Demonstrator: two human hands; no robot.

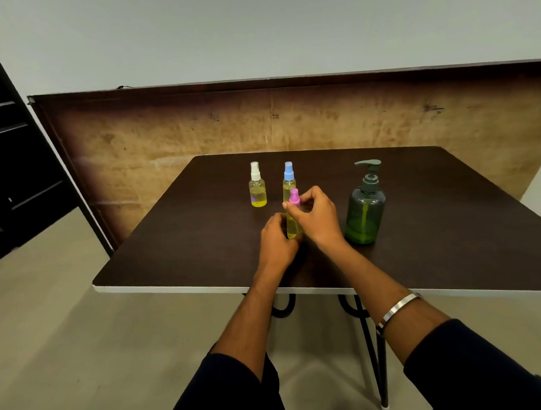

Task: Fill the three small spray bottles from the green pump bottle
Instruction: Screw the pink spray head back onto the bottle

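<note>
Upright at the dark counter's [177,250] centre, a slim pink-capped spray bottle [293,222] holds yellow liquid; left hand [277,239] fingers wrap its base, right hand [318,216] fingers pinch its cap. Behind stand white-capped [257,186] and blue-capped [289,180] bottles, part-filled. Green pump bottle [365,209], right, nearly empty.

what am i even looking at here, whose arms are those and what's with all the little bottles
There is no machine here. The single picture comes from a camera worn on a person's head, looking forward and down, so the two arms are the wearer's own. On the dark table stand a green pump bottle, a white-capped spray bottle and a blue-capped spray bottle, both small ones holding yellow liquid. The left hand grips the body of a third, the pink-capped spray bottle, while the right hand pinches its cap. Whether the cap is going on or coming off cannot be told.
</note>
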